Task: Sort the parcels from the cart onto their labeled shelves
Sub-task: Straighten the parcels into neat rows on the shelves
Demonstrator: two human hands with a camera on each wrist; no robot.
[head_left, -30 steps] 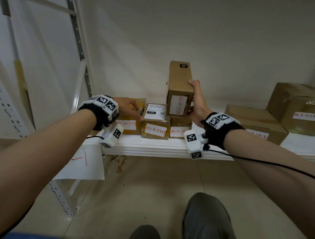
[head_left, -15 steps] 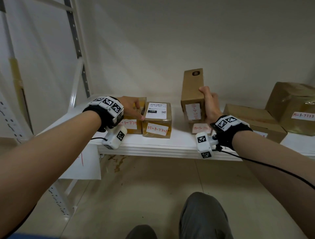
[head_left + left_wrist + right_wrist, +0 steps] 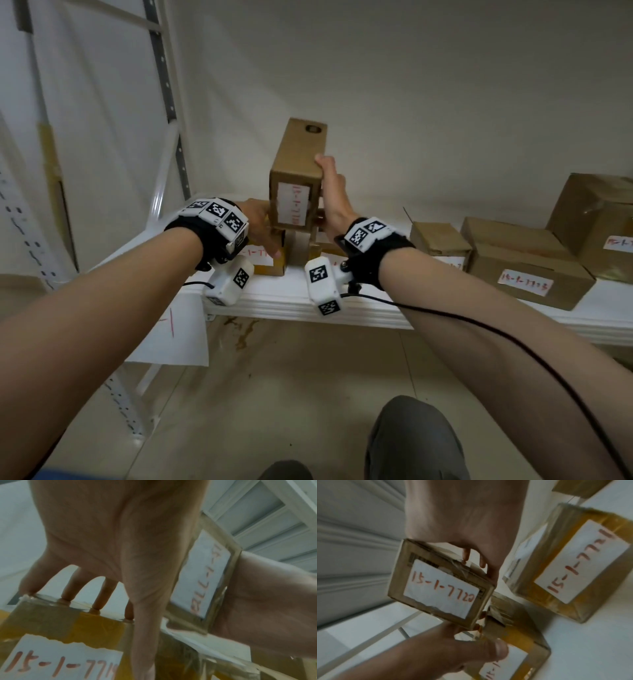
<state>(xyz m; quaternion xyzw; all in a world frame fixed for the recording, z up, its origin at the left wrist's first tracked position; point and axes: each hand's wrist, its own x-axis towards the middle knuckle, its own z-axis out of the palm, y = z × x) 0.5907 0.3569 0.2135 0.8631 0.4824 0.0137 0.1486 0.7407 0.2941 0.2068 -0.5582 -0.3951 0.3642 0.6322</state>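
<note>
Right now the right hand (image 3: 334, 198) has its grip closed around a long brown box (image 3: 297, 178). The thumb is on top and the fingers curl round the far side. The box is up in the air in the middle of the head view, just above the other boxes on the white shelf (image 3: 342, 308). Its white label reads 15-1-7720 in the right wrist view.

The left hand (image 3: 260, 228) is lower, at the left of the long box. Its fingers are spread and their tips press on the top edge of a yellow-taped box (image 3: 68, 626) marked 15-1-771, with the last mark hard to read. That grip is open and holds nothing.

Another yellow-taped box (image 3: 578, 566) marked 15-1-7721 sits near, on the shelf.

What could go wrong? The long box is tall and thin, and only one hand has it. If it comes down tilted, or lands half on a box below, I think it could tip over or slide off the front of the shelf. It could also bump the small boxes and knock them out of line. The left hand is close under it, so its fingers could get pinched.
</note>
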